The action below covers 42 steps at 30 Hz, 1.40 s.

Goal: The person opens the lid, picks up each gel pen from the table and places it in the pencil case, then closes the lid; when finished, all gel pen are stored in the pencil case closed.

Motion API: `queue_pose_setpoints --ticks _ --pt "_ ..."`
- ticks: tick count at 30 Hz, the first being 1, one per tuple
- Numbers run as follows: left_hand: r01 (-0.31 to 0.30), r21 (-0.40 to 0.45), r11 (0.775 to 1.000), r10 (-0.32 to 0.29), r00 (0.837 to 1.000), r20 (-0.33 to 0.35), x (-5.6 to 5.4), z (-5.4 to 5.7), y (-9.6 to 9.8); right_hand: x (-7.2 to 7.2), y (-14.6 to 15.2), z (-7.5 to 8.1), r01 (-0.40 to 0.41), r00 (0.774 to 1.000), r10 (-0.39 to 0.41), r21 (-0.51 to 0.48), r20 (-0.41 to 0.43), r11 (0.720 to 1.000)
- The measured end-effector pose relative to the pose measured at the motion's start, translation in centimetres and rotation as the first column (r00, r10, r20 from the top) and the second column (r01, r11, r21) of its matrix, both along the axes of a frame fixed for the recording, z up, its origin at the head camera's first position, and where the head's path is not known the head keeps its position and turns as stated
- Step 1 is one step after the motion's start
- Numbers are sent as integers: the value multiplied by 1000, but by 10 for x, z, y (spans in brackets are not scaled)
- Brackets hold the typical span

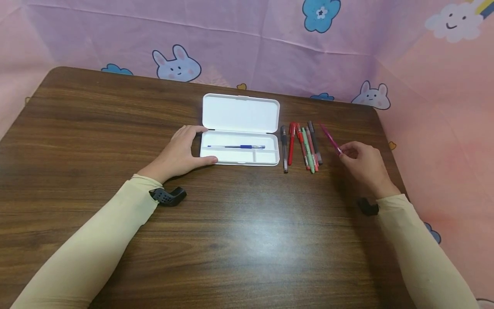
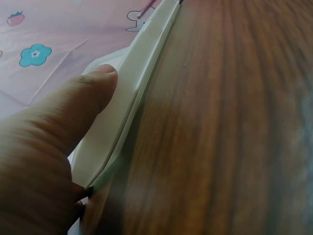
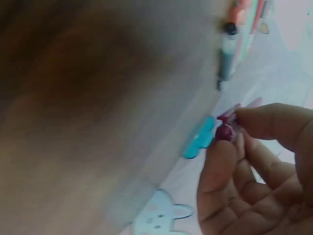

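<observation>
A white pencil case (image 1: 241, 113) lies with its lid folded back on the table. My left hand (image 1: 181, 152) holds its left end, thumb at the front edge and fingers at the back corner. The left wrist view shows the thumb (image 2: 95, 90) against the white side. Inside the case, a blue pen (image 1: 245, 146) lies in the long rear compartment; the front compartments hold nothing. To the right, my right hand (image 1: 364, 165) pinches the near end of a magenta pen (image 1: 329, 138) between thumb and fingers. The pen tilts up and leftward, and its capped end (image 3: 225, 132) shows in the right wrist view.
Just right of the case lies a row of several pens, among them a black pen (image 1: 284, 150), a red pen (image 1: 291, 146) and a green pen (image 1: 308, 150). A patterned cloth (image 1: 251, 51) hangs behind and right of the brown table (image 1: 231, 240).
</observation>
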<state>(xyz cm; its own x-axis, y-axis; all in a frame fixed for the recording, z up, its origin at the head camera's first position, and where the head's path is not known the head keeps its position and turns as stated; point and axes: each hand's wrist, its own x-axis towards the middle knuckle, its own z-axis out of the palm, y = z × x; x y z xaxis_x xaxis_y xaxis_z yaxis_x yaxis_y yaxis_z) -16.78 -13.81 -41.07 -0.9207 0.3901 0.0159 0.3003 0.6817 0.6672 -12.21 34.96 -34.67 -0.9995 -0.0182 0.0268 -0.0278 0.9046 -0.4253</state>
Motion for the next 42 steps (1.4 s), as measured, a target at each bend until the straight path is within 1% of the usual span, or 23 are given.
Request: queue_pose_setpoints --ticks 3,5,9,12,15,20,22,27,31,38,42 --pt "-2 0 1000 2 1000 -1 0 -1 -1 -5 -17 5 -32 998 31 -18 -47 999" --pt "-2 -3 1000 2 1000 4 0 0 -2 -9 -33 8 -68 995 66 -20 -74 998" --pt "2 -6 1000 -2 1000 2 1 -1 -1 -17 -68 14 -169 980 170 15 -107 985" --pt "6 -3 1000 -6 1000 -3 0 -2 -1 -24 -94 17 -249 960 255 64 -114 966" --pt "10 0 1000 -10 1000 0 1 -2 0 -30 -117 19 -317 939 326 92 -110 944" --pt "12 0 1000 -12 1000 5 0 -1 1 -39 -146 15 -421 892 436 137 -117 897" --pt "10 -3 1000 -10 1000 8 0 -2 0 -42 -156 13 -453 876 471 162 -105 877" --pt "4 -2 1000 -4 1000 18 0 -1 0 -50 -172 10 -501 854 519 205 -40 841" --pt "2 -7 1000 -2 1000 18 0 0 0 -55 -178 7 -533 835 550 219 -18 817" --pt "-10 -15 1000 10 1000 23 0 0 0 -63 -185 -1 -565 815 580 226 2 794" --pt "-2 -10 1000 2 1000 16 1 1 -1 -67 -190 -5 -575 810 585 223 27 787"
